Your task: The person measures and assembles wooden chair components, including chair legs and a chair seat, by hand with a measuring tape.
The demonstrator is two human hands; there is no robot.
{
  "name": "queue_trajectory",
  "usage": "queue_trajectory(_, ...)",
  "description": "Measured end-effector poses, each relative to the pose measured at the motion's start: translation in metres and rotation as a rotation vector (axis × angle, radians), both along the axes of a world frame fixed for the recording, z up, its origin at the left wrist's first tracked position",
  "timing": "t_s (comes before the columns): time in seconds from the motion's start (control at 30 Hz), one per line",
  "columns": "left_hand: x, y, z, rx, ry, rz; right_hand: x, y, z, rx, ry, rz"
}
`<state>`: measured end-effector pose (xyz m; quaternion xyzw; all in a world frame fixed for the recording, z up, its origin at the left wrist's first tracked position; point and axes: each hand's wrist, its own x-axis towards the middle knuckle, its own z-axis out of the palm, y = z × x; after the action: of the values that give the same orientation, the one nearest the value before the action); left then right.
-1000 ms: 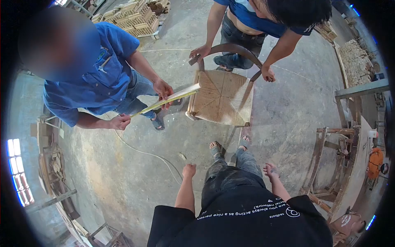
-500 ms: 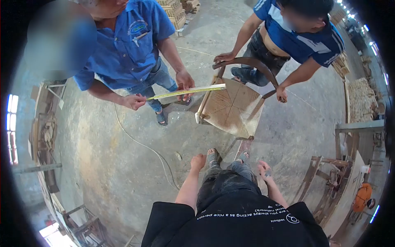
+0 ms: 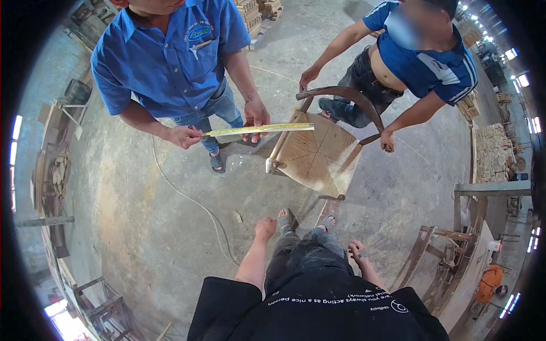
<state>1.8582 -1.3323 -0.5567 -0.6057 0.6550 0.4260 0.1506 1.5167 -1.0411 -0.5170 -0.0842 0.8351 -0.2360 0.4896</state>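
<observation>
My left hand [image 3: 265,228] hangs over the concrete floor beside my left leg, its fingers curled in and nothing seen in them. On the other side, my right hand [image 3: 358,250] hangs near my right thigh, fingers loosely apart and holding nothing. In front of my feet is a wooden armchair [image 3: 318,153] with a woven cord seat and a curved back rail. A co-worker in a blue and white shirt grips its back rail with both hands. At the left, a co-worker in a blue work shirt stretches a yellow tape measure [image 3: 256,131] between both hands, its end over the seat.
A pale hose [image 3: 193,200] snakes across the floor on my left. Wooden frames [image 3: 435,250] and a long board stand at the right, with stacked wood pieces [image 3: 493,149] farther back. Another person in orange [image 3: 488,283] is at the far right. More wooden racks [image 3: 102,304] line the left.
My view has shifted slightly. The chair has tilted and swung a little in the co-worker's hands. The tape is held more level. Both my hands still hang beside my legs.
</observation>
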Motion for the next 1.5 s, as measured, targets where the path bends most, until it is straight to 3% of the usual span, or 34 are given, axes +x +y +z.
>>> queue_trajectory(0.33, 0.004, 0.001, -0.003, 0.002, 0.014, 0.064, 0.005, -0.032, 0.021, -0.117, 0.018, 0.037)
queue_trajectory(0.77, 0.049, 0.015, -0.019, 0.06, -0.098, 0.138, 0.0, 0.012, 0.002, 0.046, -0.069, -0.005)
queue_trajectory(1.0, 0.044, 0.024, -0.019, 0.035, -0.067, 0.119, 0.007, -0.014, 0.023, -0.066, -0.009, 0.044)
queue_trajectory(1.5, 0.042, 0.018, -0.024, 0.021, -0.072, 0.132, 0.002, 0.007, -0.006, -0.18, 0.04, 0.131)
